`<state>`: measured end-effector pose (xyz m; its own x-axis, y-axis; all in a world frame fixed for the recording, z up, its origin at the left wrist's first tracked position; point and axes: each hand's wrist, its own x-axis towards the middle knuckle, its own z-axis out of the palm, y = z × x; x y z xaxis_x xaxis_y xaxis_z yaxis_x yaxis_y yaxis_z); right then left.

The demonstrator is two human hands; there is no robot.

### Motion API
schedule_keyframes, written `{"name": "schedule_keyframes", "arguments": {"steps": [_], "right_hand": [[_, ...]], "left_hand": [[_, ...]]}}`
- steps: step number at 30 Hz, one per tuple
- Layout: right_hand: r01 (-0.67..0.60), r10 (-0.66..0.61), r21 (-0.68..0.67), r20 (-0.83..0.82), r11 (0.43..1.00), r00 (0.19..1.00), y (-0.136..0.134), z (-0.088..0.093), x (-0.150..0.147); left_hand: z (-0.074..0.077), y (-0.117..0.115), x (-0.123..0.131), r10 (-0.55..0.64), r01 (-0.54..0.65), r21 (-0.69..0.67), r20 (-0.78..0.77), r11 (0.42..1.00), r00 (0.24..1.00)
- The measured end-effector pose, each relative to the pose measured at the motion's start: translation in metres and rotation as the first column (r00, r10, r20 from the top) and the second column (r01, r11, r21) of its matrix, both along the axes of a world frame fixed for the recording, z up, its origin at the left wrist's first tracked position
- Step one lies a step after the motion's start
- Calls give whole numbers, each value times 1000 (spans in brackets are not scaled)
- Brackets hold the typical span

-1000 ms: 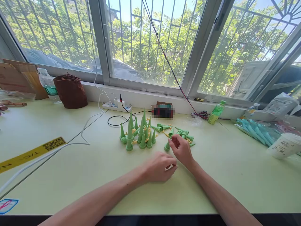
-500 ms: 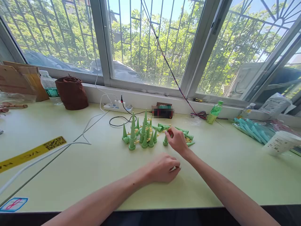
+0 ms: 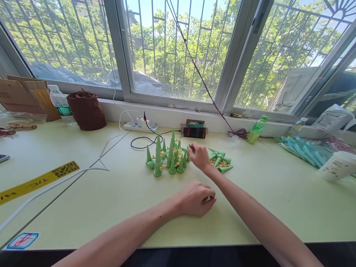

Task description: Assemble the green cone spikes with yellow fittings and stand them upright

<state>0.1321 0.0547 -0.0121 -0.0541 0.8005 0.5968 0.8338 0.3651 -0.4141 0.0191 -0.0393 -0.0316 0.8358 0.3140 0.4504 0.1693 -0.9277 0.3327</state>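
My right hand (image 3: 198,157) pinches a green plastic spike (image 3: 188,156), cone-shaped, at the right edge of a cluster of standing spikes. These green spikes (image 3: 157,163) point upward on ring-like bases, with small yellow pieces (image 3: 163,166) among them. To the right of that hand is a loose heap of lying green spikes (image 3: 219,159) mixed with yellow parts (image 3: 213,162). Nearer the front, my left hand (image 3: 198,198) rests on the table (image 3: 139,207), fingers curled in and thumb close to the index finger; nothing shows in it.
Behind the cluster are a power strip (image 3: 140,127), a black cable (image 3: 139,142) and a small dark box (image 3: 194,129). A green bottle (image 3: 256,130), turquoise packets (image 3: 302,152) and a white cup (image 3: 335,165) stand right. A brown pouch (image 3: 86,110) and white cable (image 3: 91,169) are left.
My right hand has moved left with the green spike, from beside the heap to the edge of the standing cluster. My left hand has stayed in place.
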Motion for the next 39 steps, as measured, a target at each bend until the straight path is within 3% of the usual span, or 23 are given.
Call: {"name": "schedule_keyframes", "arguments": {"steps": [15,20,22,25,28,33,39], "right_hand": [[-95,91,-50,-68,994,994,15,3,-12],[-166,155,-65,-142,984,978,13,4,1],[-137,127,-57,-151,989,980,13,5,11],[45,-37,-135,65,990,997,16,7,24],[98,-68,-186,161,978,985,21,8,30],[75,27,-319,306,945,952,35,14,25],[107,142,-520,416,847,898,56,13,24]], "left_hand": [[4,-2,-2,11,-12,-24,-43,1000,999],[4,-3,-1,-7,6,-27,-38,1000,999],[3,-3,-1,-4,3,-19,-38,1000,999],[1,-3,-1,-9,8,-18,-43,1000,999],[0,-3,-1,-14,13,-19,-45,1000,999],[-1,-2,-2,-25,23,-23,-55,999,998],[-1,-3,-3,-15,14,-17,-53,1000,998]]}}
